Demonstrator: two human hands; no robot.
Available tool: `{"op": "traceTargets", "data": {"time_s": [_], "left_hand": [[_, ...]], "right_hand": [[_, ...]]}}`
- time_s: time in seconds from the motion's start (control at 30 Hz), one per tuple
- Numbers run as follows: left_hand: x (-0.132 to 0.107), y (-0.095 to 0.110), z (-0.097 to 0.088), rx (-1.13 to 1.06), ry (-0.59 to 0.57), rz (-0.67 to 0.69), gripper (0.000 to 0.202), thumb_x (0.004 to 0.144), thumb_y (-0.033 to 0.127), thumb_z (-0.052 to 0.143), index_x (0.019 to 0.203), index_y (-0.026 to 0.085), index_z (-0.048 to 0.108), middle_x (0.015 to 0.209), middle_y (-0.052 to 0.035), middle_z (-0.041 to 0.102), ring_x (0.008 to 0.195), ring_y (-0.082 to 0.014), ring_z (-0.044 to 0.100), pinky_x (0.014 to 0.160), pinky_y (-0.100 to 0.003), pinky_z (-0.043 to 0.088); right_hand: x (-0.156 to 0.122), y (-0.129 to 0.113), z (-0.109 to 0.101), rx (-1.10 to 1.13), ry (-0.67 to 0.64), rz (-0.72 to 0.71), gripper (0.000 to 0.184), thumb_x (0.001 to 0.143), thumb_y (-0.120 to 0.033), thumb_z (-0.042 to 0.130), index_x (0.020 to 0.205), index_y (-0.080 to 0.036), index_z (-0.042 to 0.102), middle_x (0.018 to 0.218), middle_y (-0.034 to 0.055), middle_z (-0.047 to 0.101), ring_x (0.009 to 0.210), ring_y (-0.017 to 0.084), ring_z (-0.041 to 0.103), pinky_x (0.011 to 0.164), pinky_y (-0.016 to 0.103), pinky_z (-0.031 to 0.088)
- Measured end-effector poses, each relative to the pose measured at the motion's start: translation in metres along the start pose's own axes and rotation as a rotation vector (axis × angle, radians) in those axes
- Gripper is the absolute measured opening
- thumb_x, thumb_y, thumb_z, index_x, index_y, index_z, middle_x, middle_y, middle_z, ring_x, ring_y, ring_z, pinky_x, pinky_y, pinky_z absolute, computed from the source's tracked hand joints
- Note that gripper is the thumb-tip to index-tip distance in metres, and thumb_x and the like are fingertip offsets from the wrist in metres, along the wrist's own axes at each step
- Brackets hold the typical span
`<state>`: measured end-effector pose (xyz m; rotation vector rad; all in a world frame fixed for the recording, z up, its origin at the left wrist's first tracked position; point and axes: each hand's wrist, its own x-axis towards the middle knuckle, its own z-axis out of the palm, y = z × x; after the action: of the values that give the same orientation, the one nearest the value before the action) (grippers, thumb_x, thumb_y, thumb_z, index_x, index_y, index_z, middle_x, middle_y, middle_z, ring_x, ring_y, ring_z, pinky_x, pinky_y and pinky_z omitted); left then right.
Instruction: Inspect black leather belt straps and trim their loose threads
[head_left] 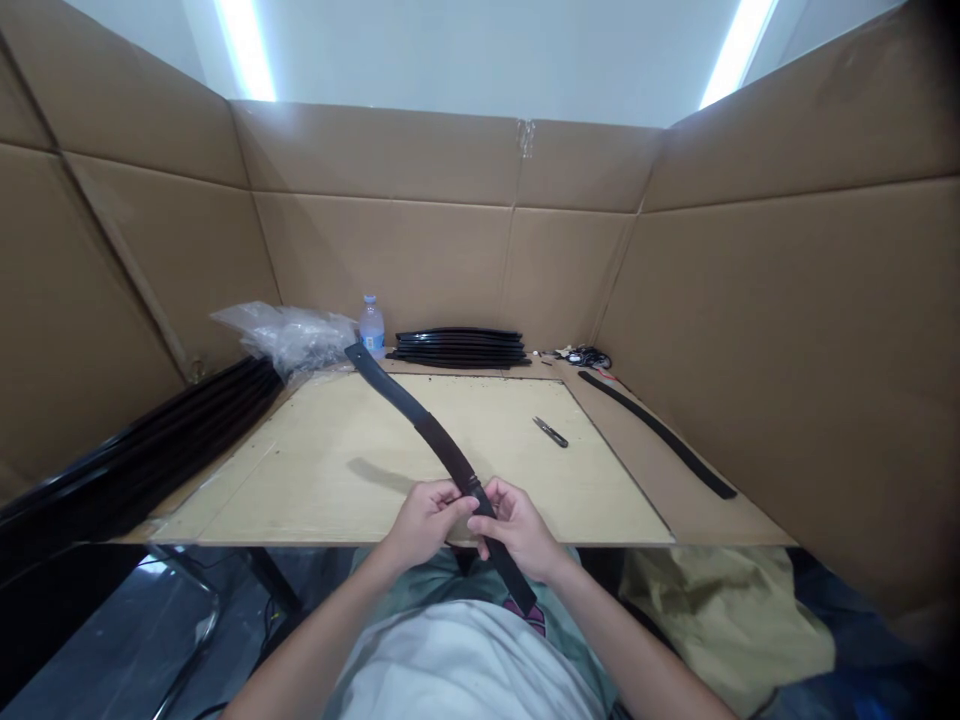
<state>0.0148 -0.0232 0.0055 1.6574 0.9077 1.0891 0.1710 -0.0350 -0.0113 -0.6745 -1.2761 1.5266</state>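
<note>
1. At the left, a pile (150, 450) of long dark strips lies along the cardboard wall (135, 240), running from near to far.
2. Next, at the far left, clear plastic (304, 340) sits crumpled by the pile's far end.
3. The bottle (371, 332) stands upright at the far side, just right of the plastic.
4. The left hand (424, 522) is over the near edge of the counter (300, 460), its grip pinching the strap between thumb and fingers.
5. The strap (442, 448), dark and slightly curved, slants from far left to near right. Its far part is above the counter; its near end reaches past the edge, over the person's lap.
6. Beyond it, at the far side, a stack (461, 348) of black strips lies crosswise.
7. The right hand (521, 530) is just beside the left, its grip also pinching the strap, closer to the near end.
8. The snips (550, 432) lie on the counter, apart from both hands.
9. At the far right is a tangle of cables (585, 357).
10. A single strip (664, 432) lies at the right, curving from far to near.
</note>
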Motion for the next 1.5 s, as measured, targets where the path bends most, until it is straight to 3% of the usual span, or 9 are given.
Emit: {"op": "traceTargets", "data": {"time_s": [0.13,0.27,0.47,0.63,0.77,0.9,1.13,1.33,1.5], "left_hand": [[-0.002,0.005,0.002,-0.068,-0.059,-0.016,0.028,0.079,0.034,0.057,0.061,0.012,0.056,0.055,-0.0014,0.06,0.052,-0.0118,0.055,0.051,-0.021,0.041],[-0.001,0.006,0.003,-0.153,-0.078,-0.037,0.031,0.08,0.036,0.055,0.06,0.013,0.054,0.056,-0.0017,0.061,0.052,-0.0134,0.059,0.053,-0.023,0.044],[0.005,-0.002,0.0,-0.116,-0.049,-0.004,0.026,0.077,0.034,0.059,0.068,0.01,0.062,0.061,-0.003,0.063,0.057,-0.0133,0.057,0.056,-0.023,0.045],[0.004,-0.005,-0.001,-0.177,-0.094,-0.016,0.023,0.074,0.029,0.064,0.086,0.009,0.064,0.074,-0.0057,0.066,0.066,-0.0154,0.059,0.06,-0.024,0.046],[0.003,-0.003,-0.002,-0.182,-0.131,-0.017,0.024,0.076,0.03,0.062,0.09,0.009,0.065,0.08,-0.0072,0.066,0.071,-0.0167,0.059,0.063,-0.025,0.045],[0.002,-0.003,-0.004,-0.113,-0.131,0.0,0.024,0.078,0.033,0.059,0.077,0.009,0.064,0.067,-0.0036,0.061,0.061,-0.0128,0.053,0.056,-0.022,0.041],[0.0,-0.004,-0.005,-0.046,-0.106,0.011,0.031,0.079,0.038,0.057,0.064,0.011,0.057,0.056,0.0004,0.05,0.053,-0.009,0.042,0.05,-0.02,0.033],[0.0,-0.002,-0.005,0.008,-0.104,-0.001,0.036,0.079,0.039,0.057,0.055,0.012,0.049,0.049,0.0041,0.04,0.048,-0.0067,0.035,0.046,-0.019,0.027],[0.0,0.001,-0.004,-0.064,-0.121,-0.011,0.034,0.08,0.039,0.055,0.059,0.012,0.054,0.058,-0.0021,0.06,0.054,-0.0109,0.051,0.053,-0.021,0.037]], "right_hand": [[-0.002,-0.002,0.001,0.026,-0.028,-0.006,0.028,0.075,-0.031,0.067,0.077,-0.019,0.041,0.059,-0.0042,0.058,0.043,0.008,0.051,0.039,0.018,0.037],[-0.003,-0.004,0.0,0.124,-0.012,0.036,0.024,0.086,-0.04,0.052,0.077,-0.019,0.042,0.068,0.0015,0.063,0.05,0.01,0.054,0.045,0.02,0.038],[-0.003,0.0,-0.002,0.122,0.017,-0.004,0.02,0.077,-0.028,0.066,0.085,-0.018,0.051,0.076,0.0004,0.062,0.063,0.01,0.056,0.057,0.022,0.044],[-0.001,0.005,-0.004,0.082,0.039,0.03,0.042,0.063,-0.016,0.076,0.102,-0.018,0.059,0.083,0.0014,0.063,0.07,0.012,0.058,0.059,0.022,0.047],[0.001,0.005,-0.004,0.073,0.013,0.033,0.041,0.057,-0.013,0.078,0.096,-0.016,0.064,0.08,0.0016,0.065,0.066,0.012,0.058,0.056,0.022,0.049],[0.001,0.001,-0.003,0.03,-0.008,0.011,0.035,0.054,-0.011,0.078,0.086,-0.015,0.066,0.07,-0.0012,0.064,0.056,0.009,0.056,0.053,0.021,0.049],[0.0,-0.004,0.0,0.025,0.007,0.065,0.034,0.056,-0.021,0.079,0.079,-0.014,0.056,0.064,-0.003,0.06,0.045,0.01,0.056,0.04,0.022,0.05],[-0.002,-0.007,-0.002,0.046,-0.117,0.11,0.038,0.068,-0.024,0.073,0.081,-0.02,0.037,0.052,-0.0055,0.06,0.037,0.011,0.056,0.034,0.018,0.043],[-0.002,-0.008,-0.003,0.102,-0.121,0.065,0.029,0.079,-0.032,0.062,0.083,-0.021,0.035,0.064,-0.0007,0.064,0.038,0.006,0.049,0.036,0.014,0.034]]}}
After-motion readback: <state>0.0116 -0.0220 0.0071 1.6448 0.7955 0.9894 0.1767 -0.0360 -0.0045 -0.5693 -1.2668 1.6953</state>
